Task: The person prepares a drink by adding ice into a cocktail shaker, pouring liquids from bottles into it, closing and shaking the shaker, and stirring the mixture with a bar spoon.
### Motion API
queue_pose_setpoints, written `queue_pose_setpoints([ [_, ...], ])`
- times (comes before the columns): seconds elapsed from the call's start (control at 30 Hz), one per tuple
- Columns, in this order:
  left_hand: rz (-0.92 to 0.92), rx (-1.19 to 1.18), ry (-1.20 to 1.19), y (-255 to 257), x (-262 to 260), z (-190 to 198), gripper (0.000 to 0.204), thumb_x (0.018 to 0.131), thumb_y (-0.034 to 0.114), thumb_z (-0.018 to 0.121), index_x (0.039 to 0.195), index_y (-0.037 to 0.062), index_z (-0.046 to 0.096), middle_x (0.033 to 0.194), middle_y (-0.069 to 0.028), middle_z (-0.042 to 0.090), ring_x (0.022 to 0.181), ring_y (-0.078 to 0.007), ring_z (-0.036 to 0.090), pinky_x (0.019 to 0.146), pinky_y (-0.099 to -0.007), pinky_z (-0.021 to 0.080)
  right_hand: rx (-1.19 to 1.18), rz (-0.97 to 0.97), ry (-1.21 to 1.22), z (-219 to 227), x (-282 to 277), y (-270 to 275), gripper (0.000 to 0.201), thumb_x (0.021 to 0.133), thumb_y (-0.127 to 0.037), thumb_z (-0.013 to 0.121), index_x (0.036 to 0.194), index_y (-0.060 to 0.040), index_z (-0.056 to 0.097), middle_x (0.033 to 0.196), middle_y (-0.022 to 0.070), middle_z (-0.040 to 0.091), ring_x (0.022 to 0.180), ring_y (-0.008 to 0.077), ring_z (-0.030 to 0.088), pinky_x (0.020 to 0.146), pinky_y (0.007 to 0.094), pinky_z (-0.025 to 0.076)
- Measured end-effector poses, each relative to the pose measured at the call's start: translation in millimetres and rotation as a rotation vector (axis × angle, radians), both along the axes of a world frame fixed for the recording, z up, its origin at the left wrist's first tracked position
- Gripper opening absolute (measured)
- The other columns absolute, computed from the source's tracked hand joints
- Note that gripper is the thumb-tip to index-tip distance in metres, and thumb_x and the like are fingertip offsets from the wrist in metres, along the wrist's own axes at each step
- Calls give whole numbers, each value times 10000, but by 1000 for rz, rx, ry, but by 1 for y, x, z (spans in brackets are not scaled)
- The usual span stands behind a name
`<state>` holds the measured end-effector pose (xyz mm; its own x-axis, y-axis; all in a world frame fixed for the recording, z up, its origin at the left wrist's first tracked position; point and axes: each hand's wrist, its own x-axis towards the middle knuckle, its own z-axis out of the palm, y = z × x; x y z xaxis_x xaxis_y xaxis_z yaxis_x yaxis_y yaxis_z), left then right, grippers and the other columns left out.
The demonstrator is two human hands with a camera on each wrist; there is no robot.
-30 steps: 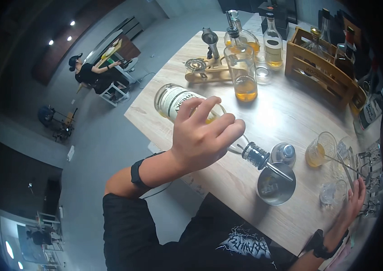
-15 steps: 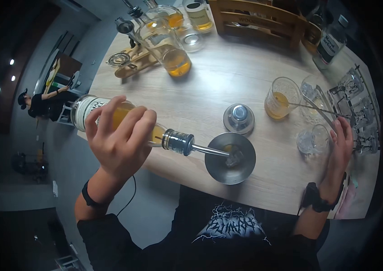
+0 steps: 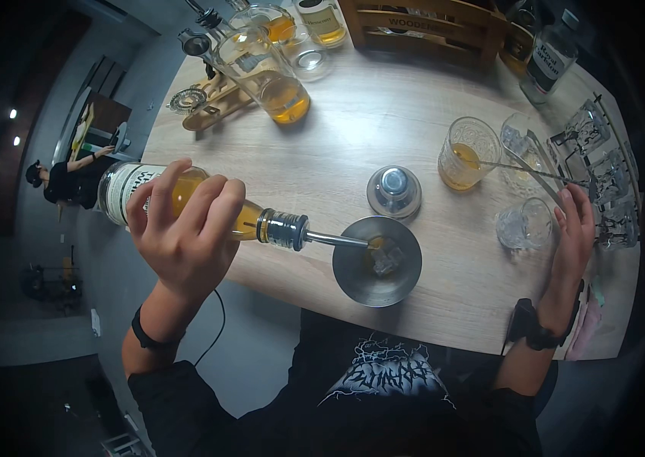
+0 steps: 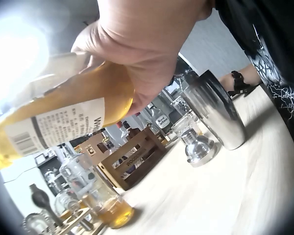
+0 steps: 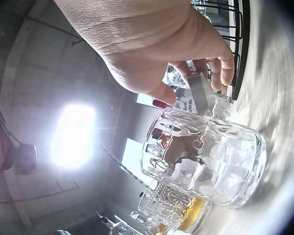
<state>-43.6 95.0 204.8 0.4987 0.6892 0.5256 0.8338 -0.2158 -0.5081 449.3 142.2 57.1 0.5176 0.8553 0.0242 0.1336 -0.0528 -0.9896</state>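
My left hand [image 3: 189, 232] grips a whisky bottle [image 3: 128, 190] by its body, tipped to the right. Amber liquid reaches the bottle's neck, and its metal pour spout [image 3: 338, 240] points over the rim of a metal shaker tin [image 3: 395, 288]. Ice cubes [image 3: 386, 259] and some amber liquid lie inside the tin. At the right, fingers of my right hand [image 3: 574, 240] lie loosely at the bend of metal ice tongs [image 3: 536, 164]. A clear glass with ice [image 5: 210, 161] stands close beside that hand, and the shaker's domed top [image 3: 395, 192] sits behind the tin.
A patterned glass [image 3: 463, 160] holds amber liquid and a long bar spoon [image 3: 520, 169]. Upturned glasses in a rack [image 3: 612, 183] line the right edge. A wooden crate [image 3: 425, 34] and several bottles stand at the back. Farther left, another person [image 3: 67, 179] sits.
The head view has shifted right and down. The bottle has tipped further, its liquid running into the neck, and its spout sits over the tin. My right hand stays at the tongs.
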Motion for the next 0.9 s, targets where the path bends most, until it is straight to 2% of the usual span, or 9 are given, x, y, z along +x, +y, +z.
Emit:
queue_pose_setpoints([
  [0.17,-2,-8,-3,-1,0,1,176,736,185,787,893,215,715,919,71,729,1120,-231,646,1021,-382,352,-3,-7,2,-1,1,0,416,997,-279,670,1320,-23,613,1323,80,599,1244,173,550,1043,342,421],
  [0.33,-63,-134,-212,-1,2,7,279,688,130,781,951,175,703,941,44,733,1079,-254,652,969,-389,365,-7,4,-10,0,2,-1,432,994,-283,676,1333,-24,611,1343,88,592,1249,175,548,1047,340,419],
  [0.5,-100,-293,-365,6,5,12,364,647,83,818,987,109,690,922,-48,714,1067,-302,664,915,-424,450,9,3,-9,-10,10,2,469,988,-320,675,1342,-22,601,1323,62,606,1216,147,547,1039,315,388],
  [0.57,-109,-428,-597,10,12,17,357,667,71,805,998,74,671,927,-96,705,1064,-336,656,913,-439,464,24,11,9,-15,15,4,473,990,-315,673,1353,-22,594,1331,55,605,1229,145,547,1050,321,385],
  [0.63,-115,-454,-647,20,11,15,319,713,59,798,999,49,655,954,-102,702,1023,-288,677,902,-416,496,13,3,14,-16,16,4,475,993,-308,670,1364,-23,588,1336,56,603,1241,146,544,1055,323,382],
  [0.7,-54,-686,-944,33,8,7,319,753,65,805,1029,41,645,978,-83,697,979,-201,684,885,-373,525,19,13,9,-14,14,4,470,996,-306,664,1367,-26,588,1339,53,599,1253,144,541,1057,326,380],
  [0.73,-158,-749,-1141,41,14,8,500,738,161,775,1203,18,657,960,-140,713,956,-297,697,872,-388,523,13,13,7,-14,15,4,468,998,-305,661,1368,-28,587,1340,51,599,1253,143,541,1059,327,379],
  [0.77,-218,-813,-1303,48,22,13,421,748,139,778,1136,22,664,973,-103,719,927,-230,708,871,-357,536,6,11,4,-14,16,5,466,1000,-305,658,1370,-30,587,1340,49,598,1253,141,541,1060,328,377],
  [0.9,-331,-890,-1480,83,36,17,315,744,105,807,1011,45,652,994,-71,725,947,-182,698,889,-353,540,33,26,3,-13,14,4,457,1005,-303,650,1371,-37,587,1342,44,597,1246,136,542,1056,324,373],
])
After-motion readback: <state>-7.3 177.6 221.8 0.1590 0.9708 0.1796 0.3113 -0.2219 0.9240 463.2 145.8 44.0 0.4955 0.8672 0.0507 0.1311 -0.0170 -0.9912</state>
